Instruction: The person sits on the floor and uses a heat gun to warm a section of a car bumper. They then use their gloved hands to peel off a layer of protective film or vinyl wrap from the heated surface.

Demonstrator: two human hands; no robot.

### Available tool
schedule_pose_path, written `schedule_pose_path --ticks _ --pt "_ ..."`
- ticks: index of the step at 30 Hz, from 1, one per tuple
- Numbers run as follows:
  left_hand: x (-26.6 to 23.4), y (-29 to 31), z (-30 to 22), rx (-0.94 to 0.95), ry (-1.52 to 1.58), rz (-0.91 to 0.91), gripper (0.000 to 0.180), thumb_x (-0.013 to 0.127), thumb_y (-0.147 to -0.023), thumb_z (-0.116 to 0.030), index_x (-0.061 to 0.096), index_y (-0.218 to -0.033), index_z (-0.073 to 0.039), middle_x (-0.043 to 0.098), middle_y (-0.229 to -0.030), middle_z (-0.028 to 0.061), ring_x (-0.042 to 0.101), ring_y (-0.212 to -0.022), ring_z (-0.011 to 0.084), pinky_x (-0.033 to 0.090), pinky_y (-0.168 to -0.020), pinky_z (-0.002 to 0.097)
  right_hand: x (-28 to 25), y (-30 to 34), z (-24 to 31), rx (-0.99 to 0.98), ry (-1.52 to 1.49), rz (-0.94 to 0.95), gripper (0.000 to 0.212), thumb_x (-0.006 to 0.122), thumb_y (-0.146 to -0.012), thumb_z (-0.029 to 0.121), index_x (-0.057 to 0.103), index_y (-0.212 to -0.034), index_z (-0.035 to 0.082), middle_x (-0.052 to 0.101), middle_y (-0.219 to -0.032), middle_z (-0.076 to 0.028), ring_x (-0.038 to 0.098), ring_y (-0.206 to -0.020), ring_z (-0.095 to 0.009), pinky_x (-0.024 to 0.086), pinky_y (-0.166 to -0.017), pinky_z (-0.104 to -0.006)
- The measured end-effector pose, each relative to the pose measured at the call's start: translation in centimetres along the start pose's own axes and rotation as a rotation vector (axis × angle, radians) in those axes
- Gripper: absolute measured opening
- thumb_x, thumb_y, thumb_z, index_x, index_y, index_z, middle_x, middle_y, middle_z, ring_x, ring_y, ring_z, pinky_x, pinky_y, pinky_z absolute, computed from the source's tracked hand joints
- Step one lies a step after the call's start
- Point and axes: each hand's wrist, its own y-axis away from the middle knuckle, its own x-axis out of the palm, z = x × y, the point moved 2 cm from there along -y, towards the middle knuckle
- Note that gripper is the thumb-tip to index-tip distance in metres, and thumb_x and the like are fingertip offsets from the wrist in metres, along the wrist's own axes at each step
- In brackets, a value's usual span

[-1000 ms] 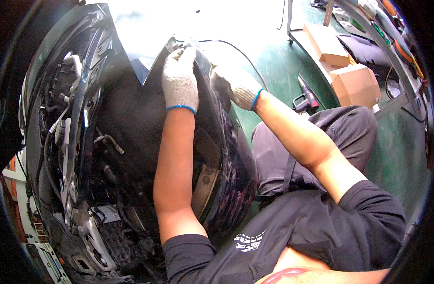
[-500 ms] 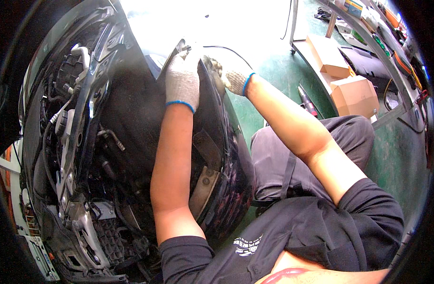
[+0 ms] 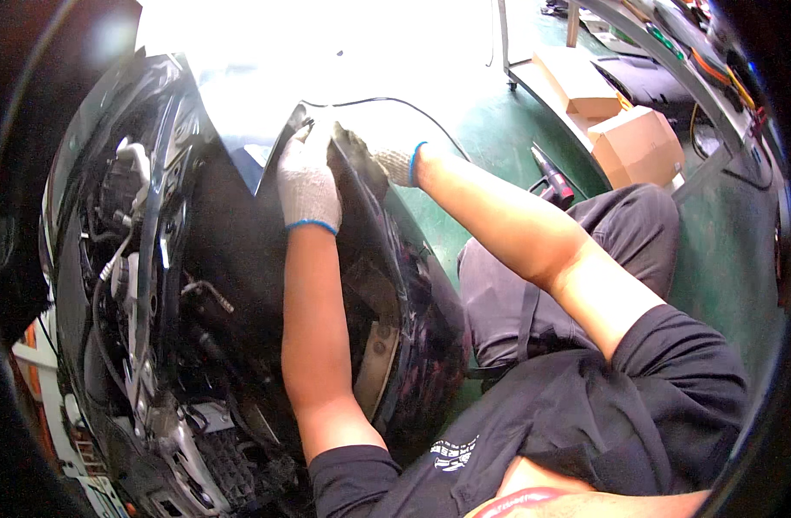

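Note:
My left hand (image 3: 309,183), in a white knit glove with a blue cuff, reaches over a dark car body panel (image 3: 395,259) to its far end. Its fingers are closed beside a pointed metal edge (image 3: 283,142), and glare hides what they hold. From the right, my gloved right hand (image 3: 393,162) comes to the same end of the panel, fingers bent inward close to the left hand. What they grip cannot be made out. A thin black cable (image 3: 391,101) arcs from near the left fingertips over to the right.
Left of my arm lies the opened front of the car (image 3: 145,259) with hoses and brackets. A cordless power tool (image 3: 551,180) rests on the green floor beside my knee. Cardboard boxes (image 3: 637,147) and a metal-framed rack (image 3: 706,173) stand at the right.
My view has shifted, so most of the scene sits differently. Both hands remain at the panel's far end, and the right hand has come closer to the left.

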Motion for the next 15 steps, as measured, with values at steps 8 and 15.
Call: schedule_pose_path --ticks 8,15 --pt "2.1 1.9 -0.2 0.050 0.052 -0.154 0.026 0.071 -0.096 -0.014 0.064 -0.116 0.000 0.070 -0.104 0.0090 0.068 -0.093 0.0178 0.055 -0.079 0.0294 -0.5 1.5 -1.8 0.187 -0.795 -0.124 0.027 0.062 -0.100 0.029 0.071 -0.089 0.006 0.068 -0.083 -0.005 0.061 -0.077 -0.016 0.048 -0.072 -0.0323" --pt "2.4 1.6 0.2 0.280 -0.141 -0.223 0.047 0.070 -0.095 -0.007 0.050 -0.135 0.008 0.063 -0.127 0.0164 0.063 -0.110 0.0214 0.051 -0.097 0.0319 -0.6 1.5 -2.2 0.201 -0.893 -0.079 0.027 0.063 -0.101 0.030 0.071 -0.091 0.006 0.068 -0.084 -0.005 0.059 -0.077 -0.015 0.048 -0.073 -0.0308"
